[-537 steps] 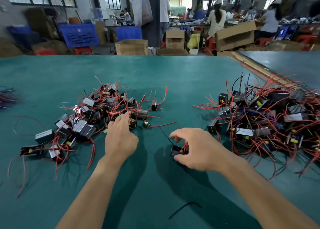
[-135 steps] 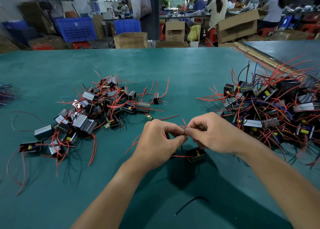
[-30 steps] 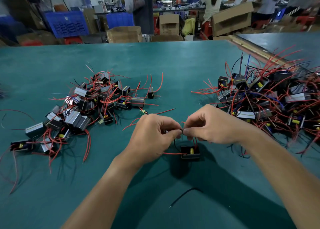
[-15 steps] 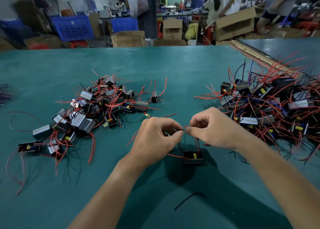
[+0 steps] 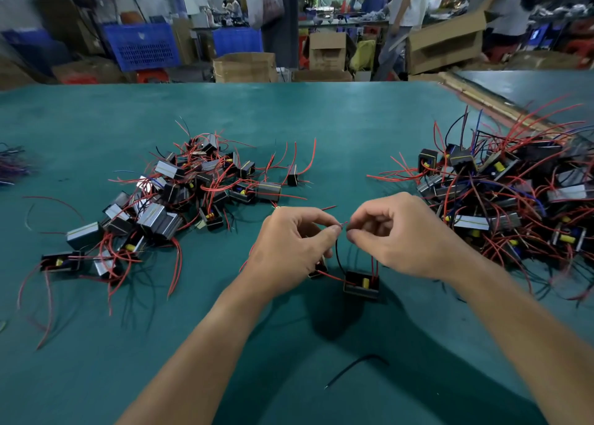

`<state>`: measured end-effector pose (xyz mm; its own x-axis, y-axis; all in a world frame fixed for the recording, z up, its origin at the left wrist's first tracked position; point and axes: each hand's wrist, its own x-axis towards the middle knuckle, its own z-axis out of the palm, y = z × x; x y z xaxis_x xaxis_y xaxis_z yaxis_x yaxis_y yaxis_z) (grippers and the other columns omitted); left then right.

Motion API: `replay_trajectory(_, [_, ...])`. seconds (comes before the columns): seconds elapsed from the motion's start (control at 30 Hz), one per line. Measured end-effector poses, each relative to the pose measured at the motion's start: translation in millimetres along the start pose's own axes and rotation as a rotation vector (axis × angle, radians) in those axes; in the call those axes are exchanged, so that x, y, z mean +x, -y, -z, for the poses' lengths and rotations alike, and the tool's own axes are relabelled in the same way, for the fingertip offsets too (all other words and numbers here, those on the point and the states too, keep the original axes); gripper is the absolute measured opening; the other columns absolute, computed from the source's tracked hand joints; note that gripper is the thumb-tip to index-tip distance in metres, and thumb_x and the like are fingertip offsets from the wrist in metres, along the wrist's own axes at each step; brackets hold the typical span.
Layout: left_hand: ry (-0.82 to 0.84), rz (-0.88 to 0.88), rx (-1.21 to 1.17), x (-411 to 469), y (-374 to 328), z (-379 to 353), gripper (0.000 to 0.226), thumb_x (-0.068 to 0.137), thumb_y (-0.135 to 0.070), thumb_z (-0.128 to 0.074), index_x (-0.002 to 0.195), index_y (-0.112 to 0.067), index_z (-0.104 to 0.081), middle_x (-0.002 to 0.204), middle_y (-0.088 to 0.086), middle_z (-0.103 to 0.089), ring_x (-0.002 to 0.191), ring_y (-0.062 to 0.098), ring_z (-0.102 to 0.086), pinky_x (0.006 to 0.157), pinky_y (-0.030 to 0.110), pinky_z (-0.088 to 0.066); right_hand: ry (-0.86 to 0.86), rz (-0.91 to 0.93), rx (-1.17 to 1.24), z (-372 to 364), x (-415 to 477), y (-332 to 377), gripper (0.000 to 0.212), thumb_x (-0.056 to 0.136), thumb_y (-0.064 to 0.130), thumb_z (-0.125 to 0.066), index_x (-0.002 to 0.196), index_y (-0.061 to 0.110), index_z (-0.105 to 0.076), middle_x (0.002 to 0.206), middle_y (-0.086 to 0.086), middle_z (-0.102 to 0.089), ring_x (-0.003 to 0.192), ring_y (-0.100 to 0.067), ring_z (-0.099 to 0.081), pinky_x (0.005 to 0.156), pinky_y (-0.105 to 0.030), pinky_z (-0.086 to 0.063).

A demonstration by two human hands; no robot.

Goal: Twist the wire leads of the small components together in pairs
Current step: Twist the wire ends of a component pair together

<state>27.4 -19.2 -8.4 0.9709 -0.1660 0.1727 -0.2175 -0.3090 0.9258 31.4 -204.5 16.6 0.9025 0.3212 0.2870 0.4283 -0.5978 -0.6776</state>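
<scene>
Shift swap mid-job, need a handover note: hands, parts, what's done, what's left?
Left hand and right hand each pinch wire ends, held close together above the table. One black part sits on it below them; a second part peeks from under the left hand. Twist not visibly finished. To do: finish it, then the left pile and right pile; which is already done, cannot tell.

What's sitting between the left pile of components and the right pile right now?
Head view: the left hand and right hand pinch wire leads together, with a black component just below them over the green table.
</scene>
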Motion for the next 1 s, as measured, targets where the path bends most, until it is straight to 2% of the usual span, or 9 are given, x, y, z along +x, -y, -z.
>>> replay_trajectory(0.17, [-0.007, -0.006, -0.031, 0, 0, 0, 0.009, 0.086, -0.017, -0.07, 0.079, -0.02, -0.074, 0.056, -0.001, -0.066, 0.048, 0.015, -0.05, 0.051, 0.028, -0.044, 0.03, 0.027, -0.02, 1, 0, -1, 0.011, 0.08, 0.019, -0.074, 0.07, 0.022, -0.072, 0.054, 0.017, -0.062, 0.047, 0.0, -0.051, 0.052, -0.012, -0.038])
replay_trajectory(0.33, [-0.017, -0.032, -0.033, 1, -1, 1, 0.011, 0.085, -0.009, -0.071, 0.075, -0.015, -0.073, 0.052, 0.0, -0.062, 0.045, 0.014, -0.048, 0.048, 0.026, -0.043, 0.136, 0.035, -0.077, -2, 0, -2, 0.011, 0.081, 0.024, -0.072, 0.07, 0.024, -0.072, 0.054, 0.02, -0.06, 0.049, 0.002, -0.053, 0.052, -0.01, -0.035])
replay_trajectory(0.4, [-0.036, -0.042, -0.025, 0, -2, 2, 0.01, 0.084, -0.009, -0.072, 0.075, -0.015, -0.073, 0.053, 0.003, -0.063, 0.044, 0.014, -0.048, 0.048, 0.024, -0.043, 0.213, 0.041, -0.054, -3, -3, 1, 0.011, 0.08, 0.021, -0.069, 0.07, 0.022, -0.071, 0.054, 0.015, -0.061, 0.049, 0.001, -0.05, 0.051, -0.011, -0.035])
replay_trajectory(0.47, [-0.061, -0.04, -0.014, 0, -2, 3, 0.01, 0.083, -0.01, -0.073, 0.075, -0.016, -0.073, 0.053, 0.005, -0.063, 0.043, 0.013, -0.048, 0.048, 0.023, -0.042, 0.306, 0.04, 0.008, -3, -5, 5, 0.011, 0.078, 0.02, -0.063, 0.071, 0.018, -0.071, 0.058, 0.004, -0.063, 0.051, -0.001, -0.049, 0.05, -0.02, -0.039])
replay_trajectory(0.57, [-0.09, -0.025, 0.007, 1, 0, 3, 0.01, 0.082, -0.012, -0.073, 0.074, -0.018, -0.073, 0.052, 0.004, -0.062, 0.043, 0.013, -0.049, 0.049, 0.028, -0.044, 0.397, 0.031, 0.134, -3, -7, 9, 0.013, 0.077, 0.026, -0.063, 0.075, 0.016, -0.071, 0.058, -0.006, -0.061, 0.051, -0.008, -0.048, 0.05, -0.028, -0.039])
replay_trajectory(0.7, [-0.101, -0.015, 0.008, 2, 2, 3, 0.01, 0.081, -0.012, -0.073, 0.074, -0.019, -0.072, 0.056, 0.01, -0.066, 0.043, 0.016, -0.053, 0.05, 0.036, -0.05, 0.423, 0.066, 0.208, -10, -10, 12, 0.009, 0.081, 0.03, -0.074, 0.079, 0.021, -0.073, 0.049, 0.007, -0.05, 0.046, -0.008, -0.04, 0.047, -0.021, -0.032])
replay_trajectory(0.83, [-0.095, 0.024, 0.028, 1, 4, 2, 0.007, 0.083, -0.018, -0.073, 0.081, -0.022, -0.068, 0.053, 0.005, -0.067, 0.039, 0.014, -0.05, 0.049, 0.023, -0.041, 0.375, 0.044, 0.241, -8, -7, 10, 0.022, 0.084, 0.029, -0.071, 0.067, 0.015, -0.069, 0.051, 0.002, -0.05, 0.049, -0.01, -0.04, 0.047, -0.026, -0.033])
replay_trajectory(0.93, [-0.096, 0.042, 0.07, 1, 4, 2, 0.005, 0.085, -0.025, -0.07, 0.087, -0.026, -0.066, 0.054, 0.003, -0.069, 0.035, 0.011, -0.048, 0.048, 0.021, -0.039, 0.236, 0.029, 0.221, -3, -2, 5, 0.029, 0.085, 0.033, -0.067, 0.066, 0.011, -0.067, 0.049, -0.002, -0.048, 0.048, -0.008, -0.037, 0.046, -0.023, -0.03])
replay_trajectory(1.0, [-0.096, 0.06, 0.045, 1, 3, 2, 0.004, 0.086, -0.027, -0.069, 0.087, -0.025, -0.066, 0.056, 0.003, -0.069, 0.035, 0.01, -0.049, 0.048, 0.021, -0.04, 0.143, 0.016, 0.168, -2, 1, -1, 0.026, 0.088, 0.028, -0.068, 0.066, 0.014, -0.067, 0.049, 0.001, -0.049, 0.046, -0.006, -0.036, 0.046, -0.02, -0.029])
